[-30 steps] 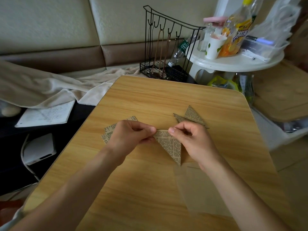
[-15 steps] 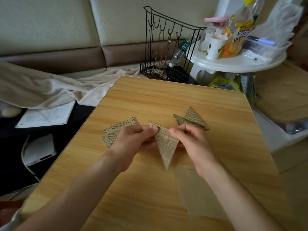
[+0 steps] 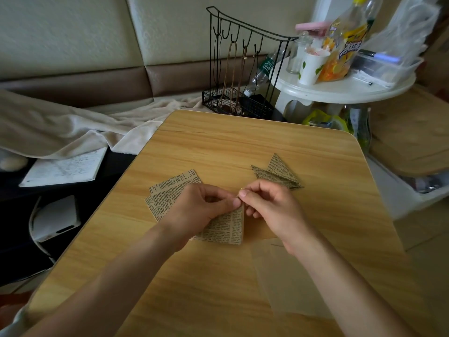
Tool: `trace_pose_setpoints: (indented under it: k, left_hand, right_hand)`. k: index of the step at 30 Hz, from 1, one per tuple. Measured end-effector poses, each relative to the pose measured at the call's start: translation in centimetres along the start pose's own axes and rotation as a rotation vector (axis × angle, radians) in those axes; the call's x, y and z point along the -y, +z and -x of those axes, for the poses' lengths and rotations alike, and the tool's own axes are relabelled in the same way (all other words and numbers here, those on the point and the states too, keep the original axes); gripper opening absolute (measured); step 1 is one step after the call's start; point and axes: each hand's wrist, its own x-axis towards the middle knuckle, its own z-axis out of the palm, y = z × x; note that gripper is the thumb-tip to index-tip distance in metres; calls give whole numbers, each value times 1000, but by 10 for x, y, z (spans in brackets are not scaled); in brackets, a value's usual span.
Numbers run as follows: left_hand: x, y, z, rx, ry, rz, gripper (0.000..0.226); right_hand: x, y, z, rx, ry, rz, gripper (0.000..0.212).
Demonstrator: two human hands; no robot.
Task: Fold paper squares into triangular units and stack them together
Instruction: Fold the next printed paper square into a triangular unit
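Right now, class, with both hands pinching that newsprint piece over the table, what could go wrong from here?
1. Both hands, left and right, pinch only the top corner of the piece; the loose lower part may swing, so the crease could land crooked.
2. The right forearm lies over the translucent sheet; a pull back might drag or crumple it.
3. The finished triangles lie just beyond the right hand, so a reach could scatter them.
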Motion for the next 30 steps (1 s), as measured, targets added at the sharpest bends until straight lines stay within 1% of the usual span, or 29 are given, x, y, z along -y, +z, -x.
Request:
trace_pose_setpoints:
  k: [2, 5, 6, 10, 15, 20, 22, 26, 30]
  left_hand:
    - [1, 0, -1, -43, -2, -26, 16]
    - [3, -1, -3, -87, -5, -49, 17]
    - [3, -1, -3, -90, -3, -52, 16]
    - [4, 0, -2, -113, 6, -80, 15]
    - [4, -2, -3, -128, -1, -118, 14]
    - [5, -11, -3, -143, 19, -145, 5]
    - [7, -15, -3, -151, 44, -229, 5]
    - [10, -16, -3, -190, 106, -432, 14]
    - [11, -16, -4, -221, 151, -538, 16]
  right_hand:
    - [-1, 0, -1, -59, 4, -8, 10]
    - [-4, -3, -2, -172, 17, -95, 10]
    - [-5, -3, -3, -182, 22, -108, 10]
    - [-7, 5, 0, -120, 35, -43, 16]
    - [-7, 1, -1, -160, 15, 20, 20]
    - [-9, -16, -7, -265, 60, -82, 20]
    - [-12, -23, -9, -288, 79, -95, 21]
    - [-17, -18, -9, -284, 94, -95, 24]
    - [-19, -16, -10, -293, 103, -88, 20]
